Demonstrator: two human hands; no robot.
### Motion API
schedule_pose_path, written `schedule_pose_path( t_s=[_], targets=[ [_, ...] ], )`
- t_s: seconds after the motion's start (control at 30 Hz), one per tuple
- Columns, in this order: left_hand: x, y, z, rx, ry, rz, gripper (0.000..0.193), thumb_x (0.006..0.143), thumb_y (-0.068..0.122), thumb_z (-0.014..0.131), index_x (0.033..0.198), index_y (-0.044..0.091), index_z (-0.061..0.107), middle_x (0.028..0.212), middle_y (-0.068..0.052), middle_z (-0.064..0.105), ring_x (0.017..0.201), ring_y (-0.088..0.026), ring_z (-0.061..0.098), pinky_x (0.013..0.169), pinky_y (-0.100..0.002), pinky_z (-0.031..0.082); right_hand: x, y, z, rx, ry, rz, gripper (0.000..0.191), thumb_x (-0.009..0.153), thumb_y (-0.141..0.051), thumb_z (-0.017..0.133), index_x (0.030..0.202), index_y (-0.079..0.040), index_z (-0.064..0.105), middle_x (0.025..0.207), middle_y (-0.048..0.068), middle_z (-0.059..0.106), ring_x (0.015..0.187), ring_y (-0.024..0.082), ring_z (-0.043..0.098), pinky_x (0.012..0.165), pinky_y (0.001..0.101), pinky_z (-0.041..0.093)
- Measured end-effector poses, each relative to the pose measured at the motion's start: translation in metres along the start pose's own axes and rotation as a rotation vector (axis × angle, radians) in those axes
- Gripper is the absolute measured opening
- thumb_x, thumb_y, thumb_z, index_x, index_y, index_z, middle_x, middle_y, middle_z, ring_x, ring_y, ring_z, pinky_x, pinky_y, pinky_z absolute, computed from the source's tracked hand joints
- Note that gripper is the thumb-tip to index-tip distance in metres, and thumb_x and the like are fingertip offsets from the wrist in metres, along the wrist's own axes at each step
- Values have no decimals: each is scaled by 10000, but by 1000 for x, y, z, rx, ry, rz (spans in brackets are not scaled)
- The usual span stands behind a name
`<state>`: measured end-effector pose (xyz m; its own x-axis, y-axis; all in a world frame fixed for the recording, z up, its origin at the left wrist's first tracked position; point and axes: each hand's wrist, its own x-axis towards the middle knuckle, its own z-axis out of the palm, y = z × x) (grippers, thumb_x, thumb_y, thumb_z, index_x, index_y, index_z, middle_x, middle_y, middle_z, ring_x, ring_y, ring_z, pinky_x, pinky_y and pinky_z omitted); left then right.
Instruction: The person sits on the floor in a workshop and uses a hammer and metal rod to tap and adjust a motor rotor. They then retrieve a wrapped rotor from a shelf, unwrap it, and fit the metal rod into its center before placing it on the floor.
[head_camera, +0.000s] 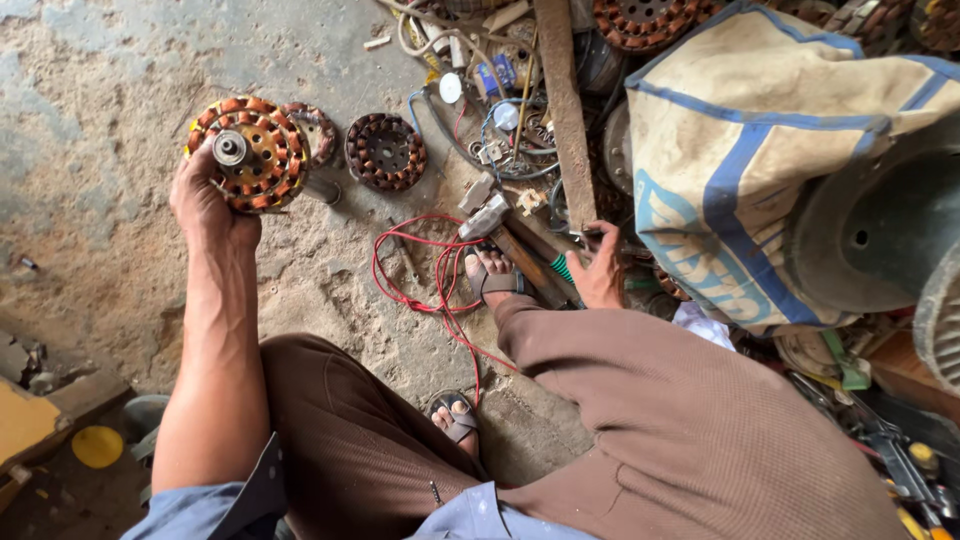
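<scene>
Gripping a round copper-wound motor stator (250, 152) with left hand (205, 205), fingers clamped on its rim; right hand (600, 270) reaching among floor tools near a wooden-handled hammer (505, 240), finger state unclear.

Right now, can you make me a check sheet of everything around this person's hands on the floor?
Surface: rough, stained concrete floor, dusty and patchy.
Job's things: left hand holds up a round wound stator with copper coils and a centre shaft.
Clutter: two more stators lie on the floor; a hammer lies by the foot.
Hands: left fingers closed on the stator; right hand reaches into the tool pile, grip hidden.
Cables: a red wire loops loose across the floor; more tangled wires behind.
Surroundings: a beige sack with blue stripes, a wooden plank, sandalled feet.
</scene>
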<state>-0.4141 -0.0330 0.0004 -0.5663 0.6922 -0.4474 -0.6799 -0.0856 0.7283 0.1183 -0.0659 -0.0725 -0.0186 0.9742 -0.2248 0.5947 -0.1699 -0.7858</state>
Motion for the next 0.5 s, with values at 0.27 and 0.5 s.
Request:
schedule_pose_path(
  t_s=[0.27,0.5],
  targets=[
    [-3,3,1,3,-6,1,201,949,28,686,1147,-6,679,1083,-115,746,983,-229,759,933,-418,676,-16,-24,37,-159,-289,-375,561,762,-9,710,1295,-37,538,1233,279,618,1038,372,656,869,462,552],
    [-1,3,-3,21,9,-10,191,949,31,685,1137,-7,685,1074,-113,738,971,-225,752,910,-416,680,19,4,17,-193,-174,-192,326,884,-10,550,1209,-24,528,1057,178,704,930,287,725,838,405,586]
  ],
)
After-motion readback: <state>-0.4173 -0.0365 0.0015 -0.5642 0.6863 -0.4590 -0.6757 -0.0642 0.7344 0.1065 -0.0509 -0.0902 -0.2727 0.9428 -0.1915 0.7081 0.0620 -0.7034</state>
